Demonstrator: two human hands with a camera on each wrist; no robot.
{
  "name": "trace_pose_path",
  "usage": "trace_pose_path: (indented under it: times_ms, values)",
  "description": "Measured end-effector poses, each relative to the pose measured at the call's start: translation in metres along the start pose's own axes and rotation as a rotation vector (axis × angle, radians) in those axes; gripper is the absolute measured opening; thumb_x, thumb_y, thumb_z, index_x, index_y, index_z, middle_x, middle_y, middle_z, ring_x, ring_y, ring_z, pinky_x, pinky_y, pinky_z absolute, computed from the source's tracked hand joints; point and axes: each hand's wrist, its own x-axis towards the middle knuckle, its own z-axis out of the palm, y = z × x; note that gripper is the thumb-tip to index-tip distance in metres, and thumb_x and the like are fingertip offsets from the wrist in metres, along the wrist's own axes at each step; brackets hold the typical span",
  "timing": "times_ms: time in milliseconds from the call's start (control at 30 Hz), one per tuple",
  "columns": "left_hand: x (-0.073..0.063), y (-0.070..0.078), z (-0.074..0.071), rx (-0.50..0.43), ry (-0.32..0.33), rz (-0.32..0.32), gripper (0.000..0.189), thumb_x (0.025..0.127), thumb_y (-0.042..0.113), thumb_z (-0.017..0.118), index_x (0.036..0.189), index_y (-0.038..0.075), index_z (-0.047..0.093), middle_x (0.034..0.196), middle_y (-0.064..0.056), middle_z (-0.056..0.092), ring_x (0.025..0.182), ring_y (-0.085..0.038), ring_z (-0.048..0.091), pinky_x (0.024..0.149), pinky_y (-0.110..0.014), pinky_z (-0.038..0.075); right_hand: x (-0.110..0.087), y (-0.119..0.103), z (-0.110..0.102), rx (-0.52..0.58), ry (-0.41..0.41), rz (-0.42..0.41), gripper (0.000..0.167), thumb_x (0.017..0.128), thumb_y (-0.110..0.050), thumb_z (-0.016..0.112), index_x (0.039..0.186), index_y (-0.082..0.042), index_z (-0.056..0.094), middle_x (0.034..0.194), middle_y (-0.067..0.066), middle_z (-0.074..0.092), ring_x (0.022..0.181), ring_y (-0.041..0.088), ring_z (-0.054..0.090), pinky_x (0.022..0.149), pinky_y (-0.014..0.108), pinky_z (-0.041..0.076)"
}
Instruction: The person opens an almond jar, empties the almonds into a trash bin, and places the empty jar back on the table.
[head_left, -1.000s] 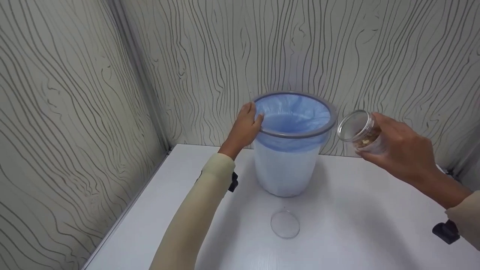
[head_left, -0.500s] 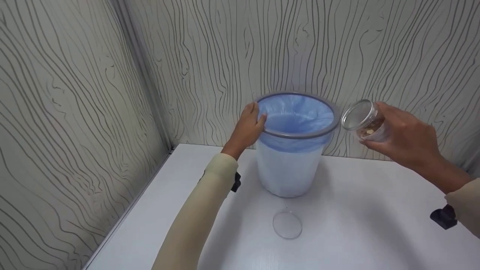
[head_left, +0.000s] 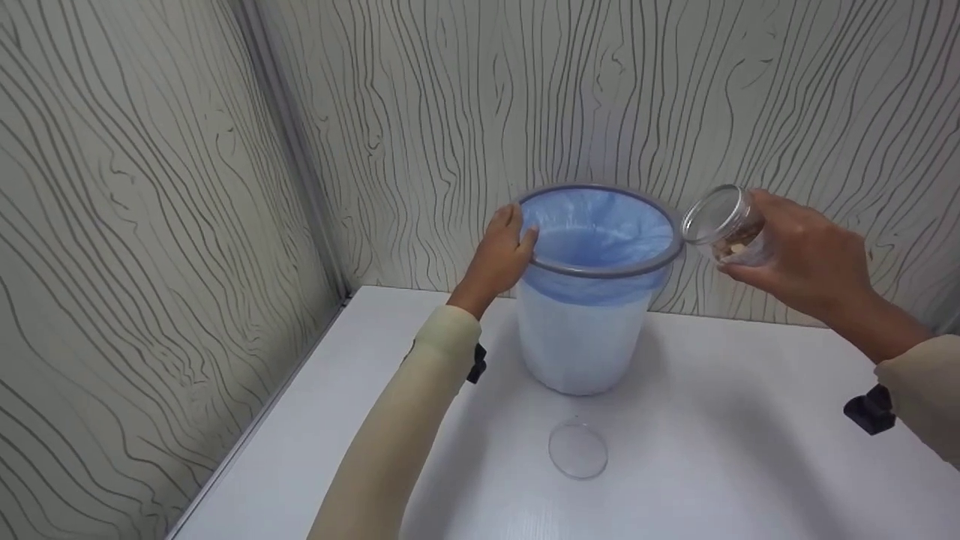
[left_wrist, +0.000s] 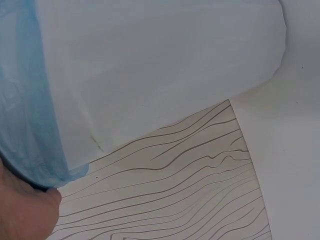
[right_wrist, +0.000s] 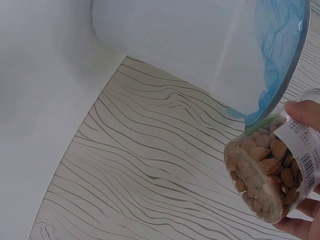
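On my head feed the right hand (head_left: 810, 255) had just risen with the clear jar (head_left: 739, 229), bringing its tilted mouth nearer the grey rim (head_left: 585, 271) of the bin (head_left: 585, 334), whose blue liner (head_left: 600, 217) lay between the two hands. To my eye that put the jar in better reach of the bin's opening, though the almonds (right_wrist: 277, 150) were piled toward its base and none showed leaving it; whether jar and rim touched I could not tell. The right hand's fingers and thumb were curled round the jar's body, opened only as wide as the jar. The left hand (head_left: 499, 251) had stayed on the near-left part of the rim, nearly closed, its thumb over the inside and its fingers outside, gripping it. A thin clear disc (head_left: 577, 450) lay on the counter (head_left: 712, 435), nearer me than either hand.
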Motion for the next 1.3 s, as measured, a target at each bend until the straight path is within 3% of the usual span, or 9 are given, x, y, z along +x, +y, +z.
trace_pose_path:
  times_ms: [300, 433, 567, 667, 767, 1033, 1300]
  values:
    - [-0.001, 0.002, 0.001, -0.010, 0.010, -0.001, 0.068, 0.110, 0.040, 0.031, 0.160, -0.003, 0.016, 0.169, -0.016, 0.014, 0.156, -0.026, 0.010, 0.125, -0.033, 0.011, 0.012, 0.000, 0.000, 0.015, -0.057, 0.041, 0.080, 0.070, -0.021, 0.091, 0.139, -0.003, 0.054, 0.117, 0.026, 0.068, 0.086, 0.043, 0.065, 0.048, 0.053, 0.047]
    - [-0.001, 0.003, 0.002, 0.002, 0.006, -0.001, 0.067, 0.110, 0.041, 0.031, 0.160, -0.003, 0.016, 0.169, -0.016, 0.014, 0.156, -0.026, 0.010, 0.125, -0.032, 0.010, 0.018, 0.002, -0.002, 0.014, -0.094, 0.066, 0.078, 0.072, -0.023, 0.089, 0.139, -0.004, 0.053, 0.113, 0.025, 0.069, 0.085, 0.040, 0.064, 0.047, 0.046, 0.043]
    - [-0.001, 0.004, 0.001, 0.001, -0.004, -0.009, 0.067, 0.110, 0.041, 0.030, 0.160, -0.002, 0.016, 0.169, -0.015, 0.013, 0.156, -0.024, 0.008, 0.125, -0.033, 0.010, 0.023, 0.003, -0.002, 0.013, -0.119, 0.064, 0.067, 0.073, -0.025, 0.089, 0.129, -0.007, 0.056, 0.101, 0.016, 0.072, 0.076, 0.032, 0.061, 0.045, 0.038, 0.036]
    - [0.000, 0.004, 0.000, -0.003, -0.002, -0.011, 0.067, 0.110, 0.041, 0.030, 0.160, -0.001, 0.016, 0.169, -0.015, 0.014, 0.156, -0.024, 0.008, 0.125, -0.033, 0.010, 0.027, 0.003, -0.002, 0.008, -0.124, 0.065, 0.069, 0.073, -0.026, 0.089, 0.131, -0.006, 0.056, 0.099, 0.015, 0.072, 0.076, 0.031, 0.061, 0.045, 0.038, 0.036]
    - [-0.001, 0.004, 0.000, 0.003, 0.003, -0.004, 0.066, 0.110, 0.040, 0.031, 0.160, -0.002, 0.016, 0.168, -0.015, 0.015, 0.156, -0.025, 0.010, 0.125, -0.033, 0.011, 0.029, 0.002, -0.002, 0.006, -0.119, 0.071, 0.079, 0.073, -0.025, 0.089, 0.140, -0.005, 0.053, 0.106, 0.022, 0.070, 0.082, 0.037, 0.064, 0.046, 0.044, 0.040]
    - [-0.002, 0.003, 0.000, -0.001, 0.015, 0.015, 0.066, 0.110, 0.039, 0.032, 0.159, -0.004, 0.018, 0.168, -0.016, 0.016, 0.156, -0.028, 0.011, 0.125, -0.034, 0.012, 0.034, -0.003, 0.002, 0.019, -0.113, 0.073, 0.080, 0.075, -0.022, 0.087, 0.145, -0.006, 0.051, 0.119, 0.026, 0.067, 0.094, 0.045, 0.064, 0.055, 0.059, 0.050]
    - [-0.001, 0.002, 0.002, -0.003, 0.030, 0.018, 0.066, 0.110, 0.039, 0.033, 0.159, -0.003, 0.019, 0.168, -0.016, 0.016, 0.156, -0.027, 0.012, 0.125, -0.033, 0.012, 0.036, -0.007, 0.006, 0.001, -0.113, 0.061, 0.084, 0.074, -0.020, 0.088, 0.147, -0.007, 0.049, 0.133, 0.027, 0.061, 0.100, 0.049, 0.063, 0.054, 0.060, 0.049]
